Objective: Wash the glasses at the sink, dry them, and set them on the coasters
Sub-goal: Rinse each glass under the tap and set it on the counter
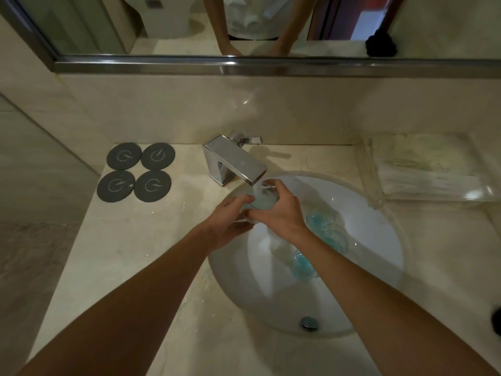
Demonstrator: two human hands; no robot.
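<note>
Holding a clear glass under the faucet at the frame's centre, both hands were clamped on it: the left hand beneath, the right hand over its side. Other blue-tinted glasses lay in the white sink. Four dark coasters sat bare on the counter, left of centre. Folded towels rested at right.

Four coasters lie on the counter left of the faucet; glasses lie in the sink; towels lie right.
</note>
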